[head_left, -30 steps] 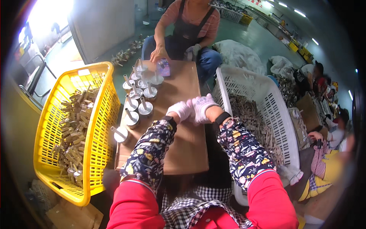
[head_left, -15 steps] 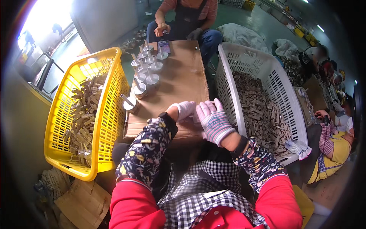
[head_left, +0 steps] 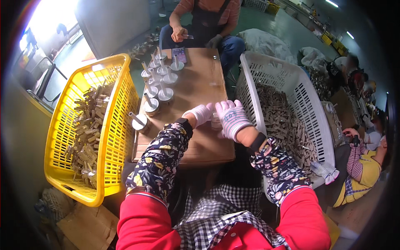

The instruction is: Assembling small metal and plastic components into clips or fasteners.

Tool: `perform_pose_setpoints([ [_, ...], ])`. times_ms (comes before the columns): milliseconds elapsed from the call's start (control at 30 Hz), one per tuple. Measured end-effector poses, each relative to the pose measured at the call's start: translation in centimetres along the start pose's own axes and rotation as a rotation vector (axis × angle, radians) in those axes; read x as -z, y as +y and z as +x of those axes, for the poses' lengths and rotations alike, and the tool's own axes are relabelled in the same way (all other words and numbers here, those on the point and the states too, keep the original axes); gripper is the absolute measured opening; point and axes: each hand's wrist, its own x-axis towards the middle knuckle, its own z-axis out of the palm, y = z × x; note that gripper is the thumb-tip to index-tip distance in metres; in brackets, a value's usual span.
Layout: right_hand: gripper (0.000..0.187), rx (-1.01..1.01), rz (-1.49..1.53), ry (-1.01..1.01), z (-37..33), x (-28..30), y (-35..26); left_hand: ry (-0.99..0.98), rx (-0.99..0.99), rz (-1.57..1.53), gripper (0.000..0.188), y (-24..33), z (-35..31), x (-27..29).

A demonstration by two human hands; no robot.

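Note:
Both my hands wear pale pink striped gloves and sit over the near part of the cardboard-topped table (head_left: 196, 154). Between them stands a small pale stack of thin pieces (head_left: 216, 122), partly covered, so its kind is unclear. My left hand (head_left: 200, 114) lies against the stack's left side, fingers stretched forward. On the other side my right hand (head_left: 232, 118) has its fingers out and slightly apart, its inner edge against the stack. To the left stand several round, metal-topped bundles (head_left: 165, 94), each with a rod (head_left: 148, 100) rising from its middle.
A yellow basket (head_left: 112, 125) of small grey-brown pieces stands left; a white basket (head_left: 250, 91) of similar strips stands right, a glove (head_left: 325, 171) on its rim. Across the table sits a person (head_left: 208, 25) with a small flat object in one hand. A phone (head_left: 179, 55) lies at the far edge.
My view has shifted a little, and the table sits lower in it. My hands stay around the stack, which shows more plainly now. The person opposite holds the small object flatter.

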Motion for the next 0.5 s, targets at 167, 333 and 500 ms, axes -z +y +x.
perform_pose_setpoints([
  [167,0.059,0.042,0.301,-0.388,4.6,1.7,4.1,0.108,-0.17,0.233,0.042,3.2,-1.8,0.7],
  [333,0.065,0.043,0.223,-0.347,5.4,2.4,3.2,0.161,-0.081,0.037,0.051,-1.0,2.2,-1.0],
  [500,0.076,-0.069,-0.006,-0.092,7.6,-1.7,1.4,0.133,-0.323,-0.234,0.066,-7.4,9.0,-2.3],
])
